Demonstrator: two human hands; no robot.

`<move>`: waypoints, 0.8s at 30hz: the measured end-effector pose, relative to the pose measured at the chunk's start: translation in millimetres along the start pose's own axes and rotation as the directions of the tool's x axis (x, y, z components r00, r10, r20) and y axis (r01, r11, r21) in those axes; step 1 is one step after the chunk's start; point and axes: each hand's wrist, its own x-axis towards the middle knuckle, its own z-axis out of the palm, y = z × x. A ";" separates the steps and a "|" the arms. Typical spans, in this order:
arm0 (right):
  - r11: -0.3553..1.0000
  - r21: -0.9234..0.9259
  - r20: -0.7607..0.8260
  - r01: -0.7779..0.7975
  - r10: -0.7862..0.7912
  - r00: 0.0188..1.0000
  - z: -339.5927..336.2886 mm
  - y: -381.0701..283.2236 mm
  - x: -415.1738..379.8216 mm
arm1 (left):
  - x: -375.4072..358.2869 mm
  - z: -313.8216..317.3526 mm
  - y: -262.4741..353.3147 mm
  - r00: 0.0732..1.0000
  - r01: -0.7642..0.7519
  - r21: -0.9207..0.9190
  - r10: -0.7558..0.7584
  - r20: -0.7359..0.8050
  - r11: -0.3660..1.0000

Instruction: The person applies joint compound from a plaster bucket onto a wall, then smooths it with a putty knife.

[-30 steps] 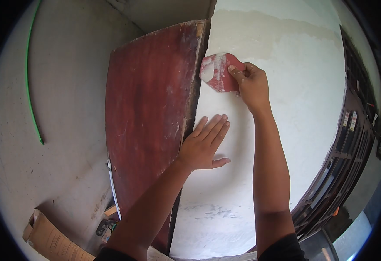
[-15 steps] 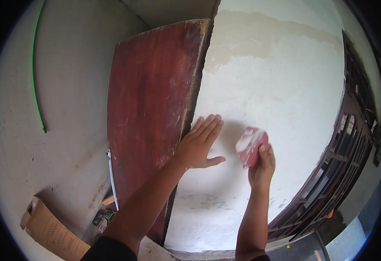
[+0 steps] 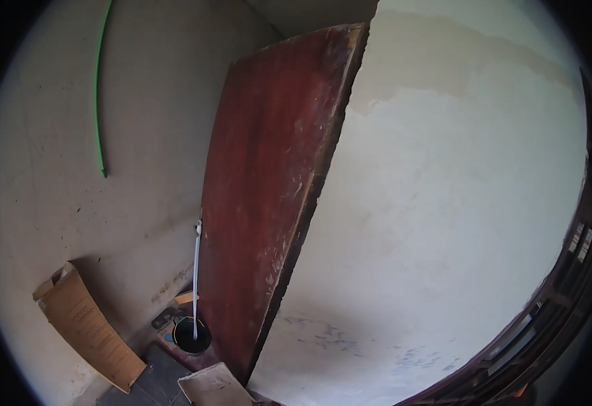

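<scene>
Cannot see the left hand or the right hand anywhere in the head view, so cannot tell whether open, closed or gripping anything. With both out of sight, can place things only by each hand's side.

Straight ahead, and spreading across the right hand's side, see the white wall point(image 3: 458, 223), marked by a greyish patch point(image 3: 438, 57) high up and dark smudges point(image 3: 329, 338) low down. Perhaps left open to view like this for easy reach by either hand. Farther out on the right hand's side, note a dark barred frame point(image 3: 554, 298) bordering the wall.

Toward the left hand's side, find a dark red panel point(image 3: 269, 169), tilted in view, with a worn edge running alongside the white wall; cannot tell whether touching. Possibly a door, swung aside to keep the wall accessible.

Farther left, see a green line point(image 3: 96, 101) hanging down the grey wall point(image 3: 154, 169), likely fixed somewhere above the view. Low on the left hand's side, notice cardboard point(image 3: 93, 325) sloping near that wall, probably propped there out of the way. Nearer the middle, see a white rod point(image 3: 196, 277) dipping toward a black bucket point(image 3: 204, 346), perhaps kept upright by it, with a pale slab point(image 3: 215, 387) just beside.
</scene>
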 end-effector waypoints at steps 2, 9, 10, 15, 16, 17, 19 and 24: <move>0.997 0.002 0.130 -0.078 0.077 0.989 -21.7 37.9 21.1 | -35.3 20.4 -66.1 0.973 0.220 0.165 -0.229 0.036 0.961; 0.910 -0.272 -0.040 -0.312 0.314 0.949 -4.1 54.7 65.0 | -107.0 15.0 -21.3 0.837 0.540 0.000 -0.537 -0.102 0.842; 0.896 -0.354 -0.046 -0.269 0.270 0.962 -6.1 69.1 76.3 | -114.4 26.3 -31.4 0.823 0.545 -0.074 -0.550 -0.145 0.835; 0.799 -0.559 -0.072 -0.224 0.223 0.972 -0.3 129.3 116.9 | -125.8 76.1 -54.1 0.685 0.567 -0.501 -0.712 -0.154 0.654; 0.748 -0.631 -0.067 -0.205 0.210 0.975 -1.1 145.9 122.8 | -124.3 88.5 -65.6 0.683 0.551 -0.535 -0.715 -0.152 0.640; 0.695 -0.696 -0.061 -0.181 0.194 0.979 -2.9 162.6 128.1 | -122.4 99.6 -77.6 0.685 0.532 -0.566 -0.713 -0.149 0.630; 0.605 -0.785 -0.010 -0.135 0.205 0.979 -23.4 206.9 147.1 | -114.4 115.6 -97.7 0.661 0.537 -0.648 -0.747 -0.074 0.540; 0.453 -0.889 0.039 -0.075 0.237 0.971 -20.8 261.8 168.2 | -83.2 139.9 -121.4 0.638 0.439 -0.840 -0.769 0.041 0.318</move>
